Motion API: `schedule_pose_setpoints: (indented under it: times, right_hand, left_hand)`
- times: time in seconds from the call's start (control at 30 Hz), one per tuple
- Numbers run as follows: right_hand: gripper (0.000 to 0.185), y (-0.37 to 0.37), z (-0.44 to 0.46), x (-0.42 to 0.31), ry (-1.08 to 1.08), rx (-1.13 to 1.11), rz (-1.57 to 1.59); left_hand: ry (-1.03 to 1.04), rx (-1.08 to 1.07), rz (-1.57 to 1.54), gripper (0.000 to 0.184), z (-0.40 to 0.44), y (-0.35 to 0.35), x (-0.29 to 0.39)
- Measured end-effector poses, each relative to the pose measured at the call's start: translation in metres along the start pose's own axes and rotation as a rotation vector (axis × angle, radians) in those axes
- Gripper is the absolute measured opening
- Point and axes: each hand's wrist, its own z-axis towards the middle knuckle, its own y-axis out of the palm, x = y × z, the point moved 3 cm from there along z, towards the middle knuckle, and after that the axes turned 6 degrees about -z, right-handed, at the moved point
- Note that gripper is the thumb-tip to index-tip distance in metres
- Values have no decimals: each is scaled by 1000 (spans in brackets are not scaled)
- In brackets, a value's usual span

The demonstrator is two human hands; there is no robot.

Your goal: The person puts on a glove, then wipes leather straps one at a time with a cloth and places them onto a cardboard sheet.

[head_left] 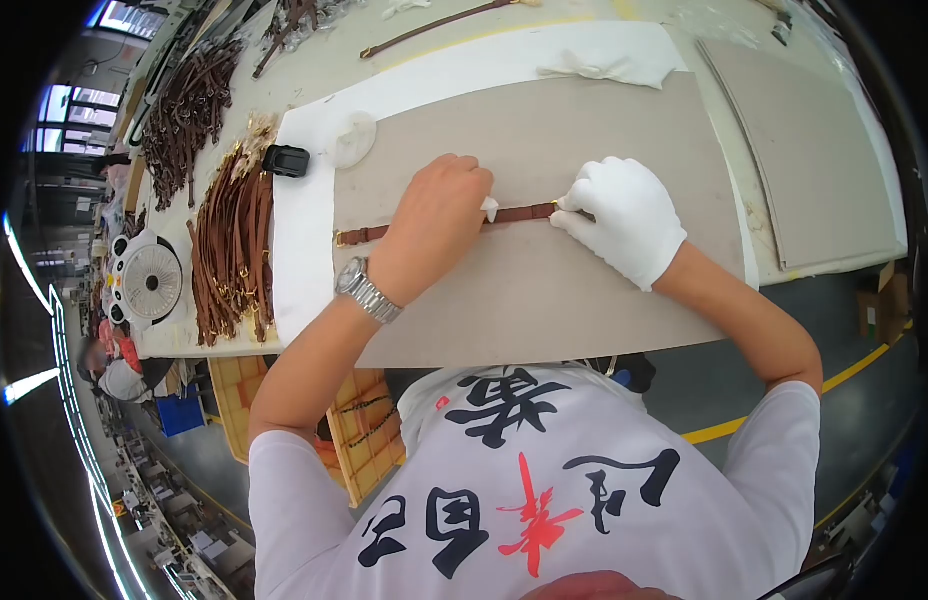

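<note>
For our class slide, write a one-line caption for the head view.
Bare left hand over a brown strap, gloved right hand pinching its end, above a greyish sheet.

One head camera looks forward and down at the table (324, 62) from up close, with the shirt (559, 455) at six o'clock.

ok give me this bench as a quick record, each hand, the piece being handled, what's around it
left hand: bare, watch on wrist, pinching white scrap at the strap
right hand: white-gloved, gripping one end of the strap
piece: brown strap, partly hidden by left hand
surface: grey-beige sheet
left side: pile of brown straps, white fan
far edge of sheet: crumpled white cloth
</note>
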Motion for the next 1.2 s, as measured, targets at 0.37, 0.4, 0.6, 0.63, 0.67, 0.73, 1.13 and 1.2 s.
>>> schedule_pose_setpoints:
  times: [0.37, 0.4, 0.6, 0.63, 0.67, 0.73, 1.13, 1.2]
  right_hand:
    - [24, -1, -1, -1, 27, -5, 37]
    - [24, 0, 2, 0, 33, -36, 26]
    - [23, -2, 1, -1, 43, -41, 31]
    - [23, -3, 2, 0, 37, -30, 27]
    - [23, -2, 2, 0, 35, -23, 35]
    - [23, -1, 0, -1, 37, -22, 48]
    - [18, -2, 2, -6, 59, -58, 41]
    - [19, -1, 5, -8, 35, -57, 92]
  left_hand:
    - [-95, 24, 10, 17, -17, 0, -5]
    - [15, 130, -105, 18, -9, 2, 13]
    - [126, 216, -196, 19, -7, 19, 21]
    - [49, 201, -131, 19, -16, 12, 0]
    - [-28, 152, -92, 18, -24, 7, -19]
    - [-62, 150, -91, 18, -27, -1, -16]
    - [-113, 412, -58, 20, -96, -8, -74]
    - [-236, 392, -9, 21, -102, -13, -81]
